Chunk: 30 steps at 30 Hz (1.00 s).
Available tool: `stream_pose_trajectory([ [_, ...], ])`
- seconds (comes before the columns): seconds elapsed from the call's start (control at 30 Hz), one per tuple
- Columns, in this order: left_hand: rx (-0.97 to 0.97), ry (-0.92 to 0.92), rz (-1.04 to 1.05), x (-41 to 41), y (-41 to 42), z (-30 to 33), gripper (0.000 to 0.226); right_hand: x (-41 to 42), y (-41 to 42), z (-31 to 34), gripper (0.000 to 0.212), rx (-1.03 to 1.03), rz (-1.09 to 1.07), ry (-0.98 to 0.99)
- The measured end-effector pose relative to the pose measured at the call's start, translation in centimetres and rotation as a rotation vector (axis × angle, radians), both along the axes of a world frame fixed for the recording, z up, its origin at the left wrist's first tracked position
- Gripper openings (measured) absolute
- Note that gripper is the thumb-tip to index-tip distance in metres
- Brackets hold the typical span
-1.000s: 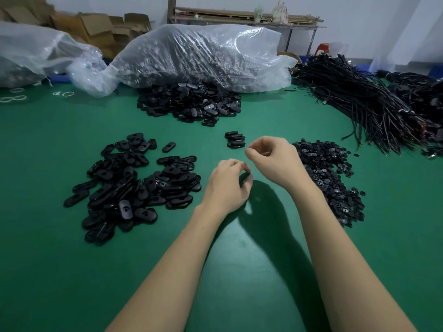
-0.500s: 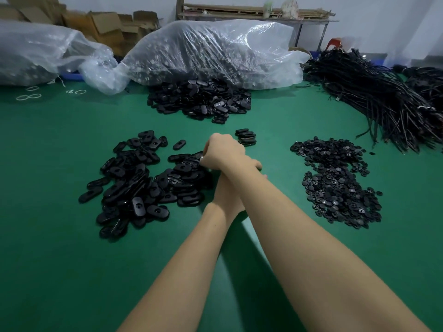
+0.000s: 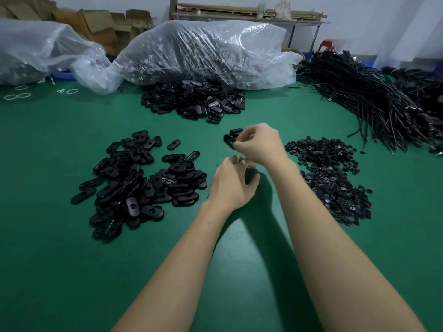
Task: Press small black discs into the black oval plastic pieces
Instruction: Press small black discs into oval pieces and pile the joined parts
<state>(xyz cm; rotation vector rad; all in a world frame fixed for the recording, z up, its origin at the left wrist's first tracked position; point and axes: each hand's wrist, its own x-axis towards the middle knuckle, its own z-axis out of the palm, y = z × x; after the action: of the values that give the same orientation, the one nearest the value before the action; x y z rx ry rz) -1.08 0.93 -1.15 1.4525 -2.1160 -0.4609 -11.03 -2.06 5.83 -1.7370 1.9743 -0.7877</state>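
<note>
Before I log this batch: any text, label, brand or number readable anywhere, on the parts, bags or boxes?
None can be read.
Oval pieces, discs: no markings visible.
Plastic bags: no print visible.
Cardboard boxes: no print visible.
Bottles on the back shelf: too small and blurred to tell.

Worn on the head, wide-angle; facing forward and down across the green table (image 3: pixel 60 271); forearms close at the bottom of the frame; far wall along the top.
</note>
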Motion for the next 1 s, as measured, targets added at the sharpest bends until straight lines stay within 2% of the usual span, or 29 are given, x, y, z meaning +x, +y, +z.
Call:
stream_pose_trajectory([
  [0.13,-0.03,0.102,-0.005,-0.3,0.0,-0.3,0.042,-5.0,2.5,-1.2,0.007,-0.041,-0.095,-0.096],
  [0.2,-0.001,0.323,0.0,-0.4,0.0,0.0,0.046,-6.4,3.6,-2.2,0.009,-0.064,-0.092,-0.114],
  [0.27,0.107,0.557,-0.022,-0.8,-0.1,0.5,0.033,-7.0,4.5,-3.1,0.01,-0.077,-0.055,-0.13],
  [0.33,0.315,0.793,-0.039,-1.2,-0.2,0.9,0.014,-7.2,4.9,-3.4,0.012,-0.072,-0.009,-0.195],
  [0.4,0.517,1.015,-0.028,-1.4,-0.3,1.0,0.01,-7.5,5.2,-3.2,0.013,-0.068,0.024,-0.239],
  [0.43,0.558,1.062,-0.016,-1.4,-0.2,1.0,0.01,-7.7,5.2,-3.0,0.014,-0.067,0.033,-0.247],
  [0.5,0.562,1.065,0.016,-1.2,-0.3,0.7,0.01,-8.6,5.2,-2.7,0.013,-0.051,0.017,-0.213],
  [0.63,0.581,1.147,0.02,-1.1,-0.3,0.6,0.022,-10.9,5.8,-2.0,0.016,0.079,-0.167,0.161],
  [0.7,0.591,1.181,0.027,-1.1,-0.4,0.5,0.027,-11.3,6.1,-1.7,0.02,0.182,-0.219,0.255],
  [0.8,0.594,1.186,0.043,-1.1,-0.2,0.6,0.029,-11.1,6.4,-1.6,0.013,0.231,-0.263,0.243],
  [1.0,0.601,1.279,0.019,-0.8,0.0,0.7,0.023,-10.6,6.7,-2.0,0.02,0.159,-0.369,0.145],
])
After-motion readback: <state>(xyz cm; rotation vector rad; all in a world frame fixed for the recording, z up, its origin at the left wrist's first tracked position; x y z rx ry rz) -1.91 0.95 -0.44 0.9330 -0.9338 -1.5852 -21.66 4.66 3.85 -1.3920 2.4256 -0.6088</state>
